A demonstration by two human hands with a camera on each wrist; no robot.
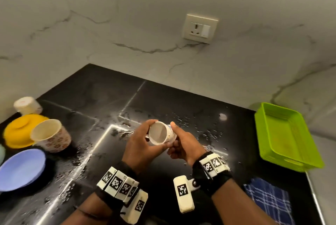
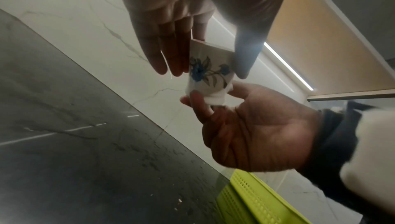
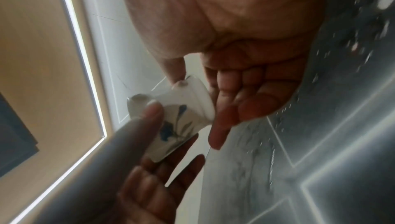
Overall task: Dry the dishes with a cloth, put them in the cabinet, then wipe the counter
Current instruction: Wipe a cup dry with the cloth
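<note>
Two hands, one small cup

Both hands hold the flowered cup (image 1: 160, 133) above the wet desk (image 1: 101, 101), mouth tilted toward me, probably to check it; it looks empty. My left hand (image 1: 141, 144) curls round the rim and my right hand (image 1: 181, 144) pinches the base. The checked cloth (image 1: 267, 199) lies untouched at right, near the empty green tray (image 1: 269, 115). More cups and bowls wait at left.
</note>
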